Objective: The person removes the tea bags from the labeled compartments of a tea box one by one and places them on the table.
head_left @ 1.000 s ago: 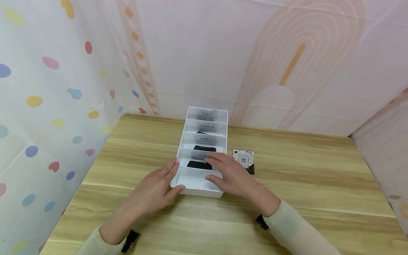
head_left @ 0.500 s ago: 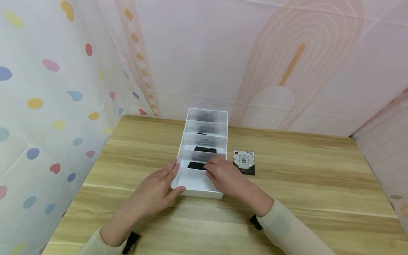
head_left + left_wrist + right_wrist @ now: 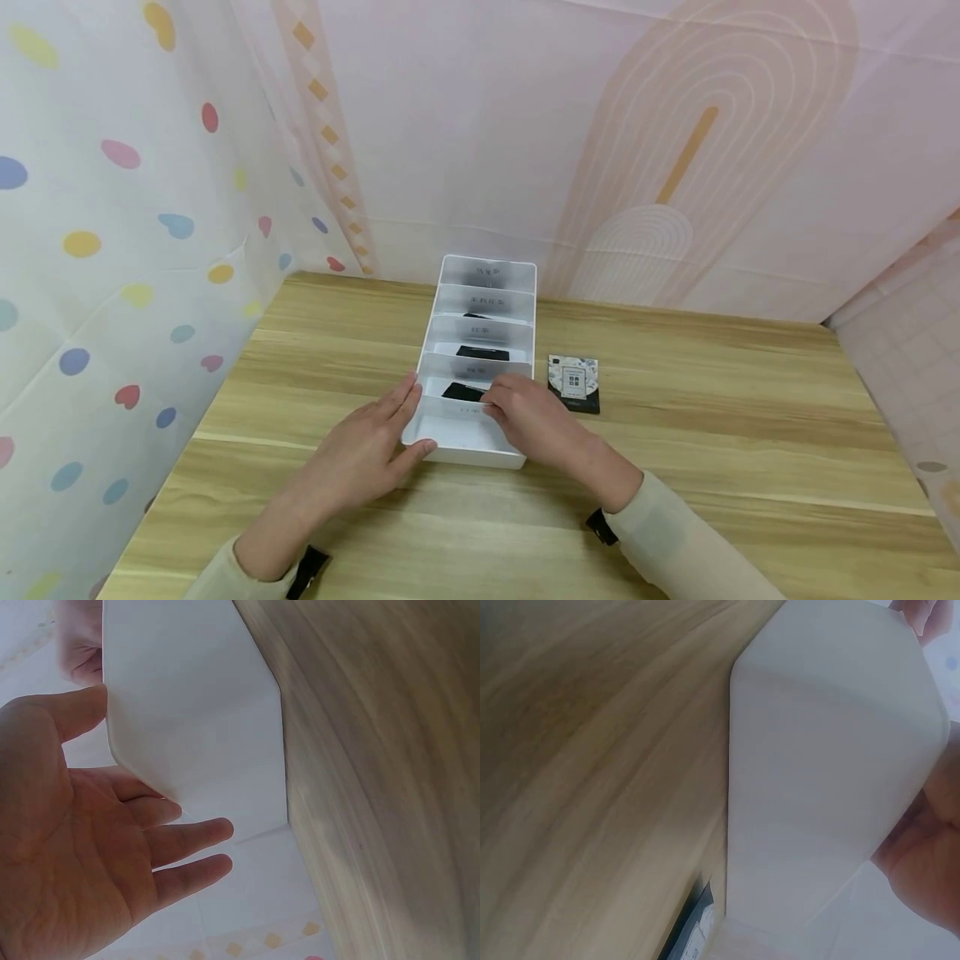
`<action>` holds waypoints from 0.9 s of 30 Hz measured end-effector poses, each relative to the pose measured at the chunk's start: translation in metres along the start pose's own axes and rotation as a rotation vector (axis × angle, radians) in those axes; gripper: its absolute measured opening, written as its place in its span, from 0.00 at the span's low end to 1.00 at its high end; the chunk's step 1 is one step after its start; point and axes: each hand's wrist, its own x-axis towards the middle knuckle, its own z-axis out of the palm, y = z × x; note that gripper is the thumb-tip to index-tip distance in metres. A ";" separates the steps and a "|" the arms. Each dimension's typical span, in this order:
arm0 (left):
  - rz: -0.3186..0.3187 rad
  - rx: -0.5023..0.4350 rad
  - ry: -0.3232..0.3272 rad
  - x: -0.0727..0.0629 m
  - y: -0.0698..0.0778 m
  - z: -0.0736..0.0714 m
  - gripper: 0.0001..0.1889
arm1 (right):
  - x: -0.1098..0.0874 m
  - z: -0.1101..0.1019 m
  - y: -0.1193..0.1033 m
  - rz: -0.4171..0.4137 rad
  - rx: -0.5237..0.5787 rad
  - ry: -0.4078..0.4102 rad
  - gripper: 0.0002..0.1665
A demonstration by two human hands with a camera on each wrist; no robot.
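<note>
A long white divided box (image 3: 453,429) lies on the table, its dividers marked with dark characters. My left hand (image 3: 363,446) rests at its near left corner, fingers straight along the side and thumb on the front rim. In the left wrist view the thumb (image 3: 84,712) touches the rim. My right hand (image 3: 534,417) reaches over the right wall with curled fingers, pinching a black tea packet (image 3: 461,392) in the second compartment from the front. The fingers hide the packet's right end. The front compartment's white floor shows.
Another black tea packet (image 3: 482,353) sits in the middle compartment, and a dark edge shows in the one behind. Right of the box a patterned tea packet (image 3: 573,383) lies on the wooden table (image 3: 720,417). A printed curtain (image 3: 480,150) hangs behind.
My right hand has lowered into the second compartment, its fingers closing on the packet's right end. That packet now tilts slightly. My left hand has stayed at the corner.
</note>
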 end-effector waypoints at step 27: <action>-0.005 -0.009 -0.003 0.000 0.001 0.000 0.41 | -0.003 -0.013 0.004 -0.025 0.108 0.257 0.06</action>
